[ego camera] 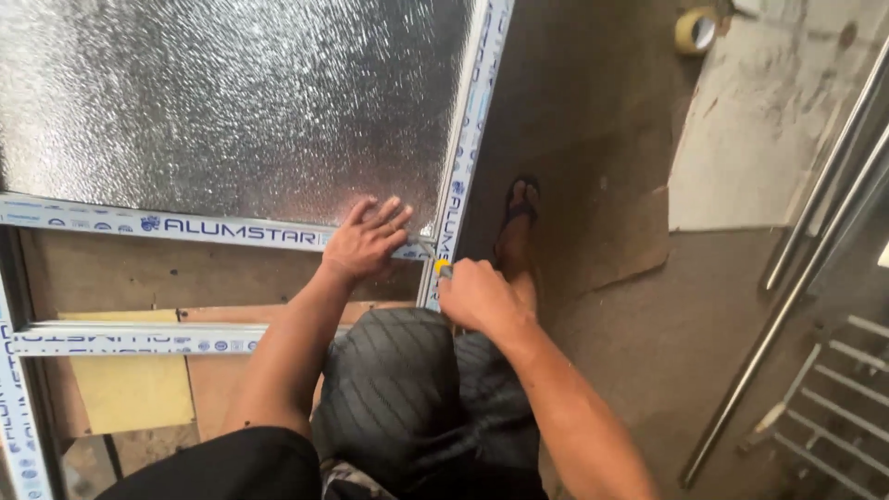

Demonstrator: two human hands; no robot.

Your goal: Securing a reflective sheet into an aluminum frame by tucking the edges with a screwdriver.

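A frosted textured glass panel (231,102) lies in a white aluminium frame (468,139) wrapped in printed protective film. My left hand (369,239) presses flat, fingers spread, on the frame's cross rail near the corner. My right hand (477,294) is closed round a small tool with a yellow handle (443,267), its tip at the frame's corner joint. My knee in dark striped shorts (417,389) is bent below both hands, and my foot in a sandal (517,222) rests beside the frame.
A roll of tan tape (694,30) lies on the floor at the top right. Metal poles (796,278) and a rack (833,398) stand on the right. Cardboard sheets (620,231) cover the floor, and a yellow board (130,389) lies under the frame.
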